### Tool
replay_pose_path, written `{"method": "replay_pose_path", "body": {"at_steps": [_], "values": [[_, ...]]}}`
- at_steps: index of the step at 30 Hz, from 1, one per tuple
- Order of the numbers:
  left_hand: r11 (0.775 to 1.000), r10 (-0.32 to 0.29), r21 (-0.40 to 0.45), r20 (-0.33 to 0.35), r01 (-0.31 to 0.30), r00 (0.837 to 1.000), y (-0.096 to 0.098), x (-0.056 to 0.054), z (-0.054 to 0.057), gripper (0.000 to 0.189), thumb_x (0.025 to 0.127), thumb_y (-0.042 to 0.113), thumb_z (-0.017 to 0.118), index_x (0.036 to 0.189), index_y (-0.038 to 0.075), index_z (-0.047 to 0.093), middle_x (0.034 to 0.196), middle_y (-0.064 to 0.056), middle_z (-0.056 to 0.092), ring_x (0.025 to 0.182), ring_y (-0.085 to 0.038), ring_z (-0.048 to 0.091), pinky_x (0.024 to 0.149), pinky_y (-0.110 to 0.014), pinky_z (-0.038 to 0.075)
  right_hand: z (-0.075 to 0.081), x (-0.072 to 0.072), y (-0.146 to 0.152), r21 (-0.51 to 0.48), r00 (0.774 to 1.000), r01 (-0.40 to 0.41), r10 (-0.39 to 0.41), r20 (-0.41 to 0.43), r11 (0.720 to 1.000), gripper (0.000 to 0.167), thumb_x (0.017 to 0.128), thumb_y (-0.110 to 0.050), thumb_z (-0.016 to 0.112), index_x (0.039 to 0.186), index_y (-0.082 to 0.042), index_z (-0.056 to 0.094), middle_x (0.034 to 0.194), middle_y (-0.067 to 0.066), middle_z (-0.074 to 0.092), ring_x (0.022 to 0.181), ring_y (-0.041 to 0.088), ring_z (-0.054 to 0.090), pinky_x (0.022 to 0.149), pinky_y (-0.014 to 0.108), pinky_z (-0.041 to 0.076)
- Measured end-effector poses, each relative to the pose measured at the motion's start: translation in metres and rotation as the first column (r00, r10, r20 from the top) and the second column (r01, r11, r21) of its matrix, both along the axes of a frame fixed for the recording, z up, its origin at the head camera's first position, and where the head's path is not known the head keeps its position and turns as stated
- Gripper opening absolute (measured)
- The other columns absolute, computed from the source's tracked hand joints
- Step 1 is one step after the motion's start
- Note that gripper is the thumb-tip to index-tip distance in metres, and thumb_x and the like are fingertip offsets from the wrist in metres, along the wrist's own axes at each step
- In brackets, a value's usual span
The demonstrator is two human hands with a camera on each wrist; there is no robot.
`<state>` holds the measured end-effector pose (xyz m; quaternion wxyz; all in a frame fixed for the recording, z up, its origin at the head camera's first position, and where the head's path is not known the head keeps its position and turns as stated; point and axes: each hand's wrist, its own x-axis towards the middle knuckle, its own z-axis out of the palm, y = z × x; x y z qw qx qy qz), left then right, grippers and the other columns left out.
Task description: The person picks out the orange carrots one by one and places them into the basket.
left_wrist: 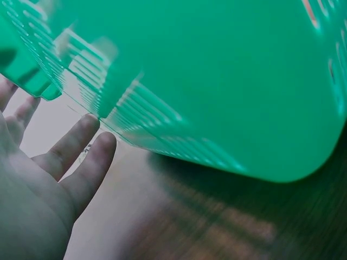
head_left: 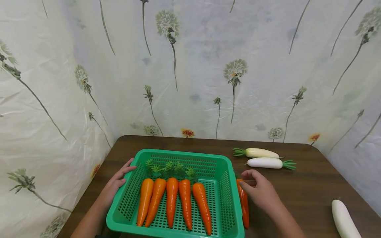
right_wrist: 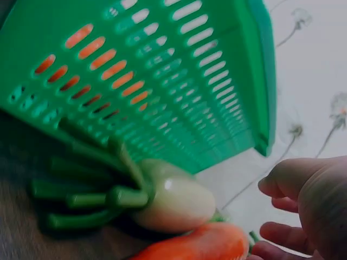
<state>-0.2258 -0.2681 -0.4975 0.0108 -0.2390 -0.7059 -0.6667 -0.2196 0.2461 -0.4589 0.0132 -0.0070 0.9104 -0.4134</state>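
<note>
A green plastic basket (head_left: pixel 233 198) holds several orange carrots (head_left: pixel 172 201) with feathery green tops, laid side by side. My left hand (head_left: pixel 114 183) is at the basket's left rim, and the left wrist view shows its fingers (left_wrist: pixel 97 162) fairly straight against the outer side. Just outside the right wall lies another carrot (head_left: pixel 244 205). Over its top end is my right hand (head_left: pixel 263 191), fingers bent loosely. The right wrist view shows a gap between thumb and fingers, with the carrot (right_wrist: pixel 200 244) close to the fingertips. Beside that carrot lies a white radish (right_wrist: pixel 176 197) with green stalks.
Two white radishes, a cream one (head_left: pixel 262 152) and a whiter one (head_left: pixel 265 162), lie behind my right hand on the dark wooden table (head_left: pixel 300 188). One more white radish (head_left: pixel 345 219) is at the right edge. A flower-patterned sheet (head_left: pixel 196 66) hangs behind the table.
</note>
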Motion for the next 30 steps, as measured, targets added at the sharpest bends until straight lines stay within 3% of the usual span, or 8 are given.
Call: {"method": "replay_pose_path", "body": {"at_steps": [6,14,22,30], "values": [[1.000,0.016,-0.011,0.020,-0.016,1.000,-0.001,0.002,0.001,0.047,0.108,0.005,0.031,0.151,-0.010,0.042,0.174,0.006,0.020,0.144,0.015,0.026,0.105,-0.014,0.041,-0.009,-0.006,0.005,0.032,1.000,-0.012,0.012,0.003,0.999,0.042,0.100,-0.024,0.070,0.135,-0.003,0.059,0.135,0.022,0.063,0.118,0.038,0.065,0.091,0.050,0.058],[1.000,0.019,-0.010,0.028,-0.019,0.999,0.000,0.002,0.001,0.046,0.109,0.007,0.031,0.151,-0.009,0.042,0.175,0.002,0.018,0.144,0.015,0.026,0.105,-0.014,0.041,-0.017,-0.006,0.010,0.070,1.000,-0.024,0.023,0.013,0.997,0.047,0.099,-0.026,0.072,0.138,-0.004,0.057,0.139,0.024,0.060,0.116,0.037,0.066,0.090,0.051,0.058],[1.000,0.019,-0.002,0.025,-0.019,0.999,0.000,0.002,0.000,0.046,0.109,0.005,0.030,0.151,-0.010,0.042,0.175,0.004,0.019,0.145,0.014,0.027,0.105,-0.015,0.042,-0.025,-0.010,0.013,0.004,0.998,-0.058,0.058,0.032,0.998,0.054,0.098,-0.027,0.072,0.143,-0.004,0.054,0.140,0.023,0.059,0.107,0.026,0.067,0.082,0.042,0.060],[0.999,0.024,-0.021,0.008,-0.024,1.000,0.001,0.001,0.001,0.046,0.108,0.005,0.031,0.151,-0.010,0.043,0.175,0.001,0.019,0.144,0.016,0.025,0.106,-0.013,0.040,-0.031,-0.007,0.012,0.012,0.999,-0.052,0.052,0.016,0.999,0.054,0.097,-0.023,0.073,0.145,-0.006,0.053,0.139,0.023,0.059,0.103,0.025,0.067,0.083,0.040,0.059]]}}
